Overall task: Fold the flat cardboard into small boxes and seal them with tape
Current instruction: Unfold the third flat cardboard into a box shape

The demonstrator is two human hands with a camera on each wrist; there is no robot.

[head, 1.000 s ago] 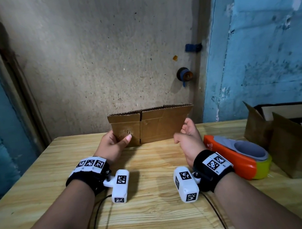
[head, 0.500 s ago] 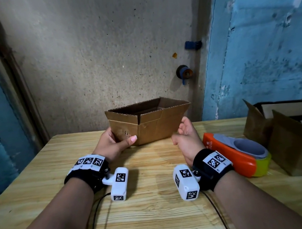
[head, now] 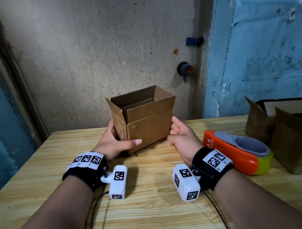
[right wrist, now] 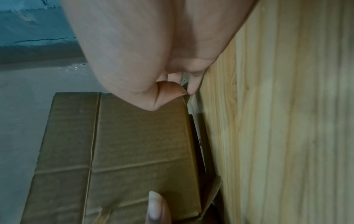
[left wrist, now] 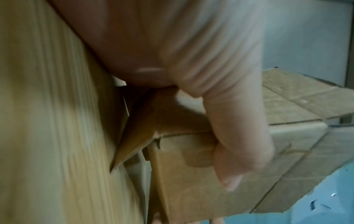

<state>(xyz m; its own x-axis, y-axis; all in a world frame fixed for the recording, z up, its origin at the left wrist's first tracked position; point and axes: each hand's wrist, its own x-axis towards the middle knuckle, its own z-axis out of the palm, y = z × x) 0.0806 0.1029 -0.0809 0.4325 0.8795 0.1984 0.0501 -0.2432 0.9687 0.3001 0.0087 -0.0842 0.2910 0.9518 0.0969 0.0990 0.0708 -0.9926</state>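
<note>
A small brown cardboard box point(head: 147, 126) stands upright on the wooden table point(head: 158, 217), its top flaps up and its inside showing. My left hand point(head: 122, 138) grips its lower left corner, thumb across the front face and fingers on the left side. The left wrist view shows that thumb point(left wrist: 239, 144) pressed on the box point(left wrist: 191, 189), whose bottom flaps hang loose above the wood. My right hand point(head: 173, 127) has curled fingers pinching the box's lower right edge. In the right wrist view the bent thumb point(right wrist: 168, 94) meets the box point(right wrist: 134, 144) at that edge.
An orange tape dispenser point(head: 235, 153) lies on the table just right of my right wrist. Larger open cardboard boxes point(head: 287, 132) stand at the right edge. A rough wall rises close behind the table. Cables trail from both wrist cameras toward me.
The flattened cardboard has been pushed open into a square box and stands taller. Both hands have kept their hold at its lower corners and moved closer together.
</note>
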